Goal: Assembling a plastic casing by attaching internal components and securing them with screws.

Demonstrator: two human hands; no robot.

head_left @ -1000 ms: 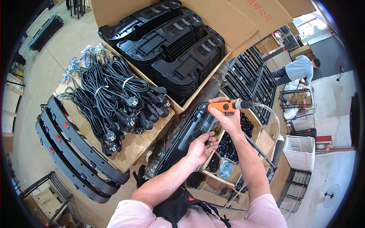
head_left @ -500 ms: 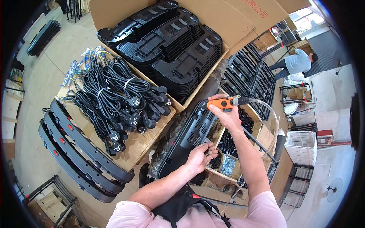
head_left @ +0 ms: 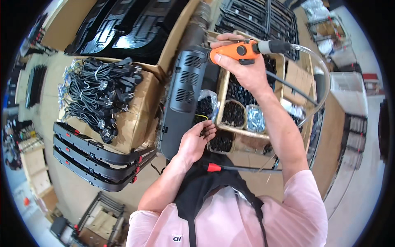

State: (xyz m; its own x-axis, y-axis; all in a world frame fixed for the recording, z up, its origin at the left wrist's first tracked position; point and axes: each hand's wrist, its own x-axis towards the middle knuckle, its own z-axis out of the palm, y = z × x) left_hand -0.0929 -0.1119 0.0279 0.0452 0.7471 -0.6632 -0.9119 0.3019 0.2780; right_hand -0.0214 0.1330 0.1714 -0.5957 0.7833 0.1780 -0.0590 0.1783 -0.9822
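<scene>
the right hand has its fingers around the orange tool

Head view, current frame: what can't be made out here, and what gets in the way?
All in the head view:
Inside of the left hand: its own curled fingers hide whether anything is held.
Front tip of the orange tool: dark against dark, so contact with the black housing is unclear.
Black parts: partly covered by the right hand.
Black panels: cut off by the upper edge.
</scene>
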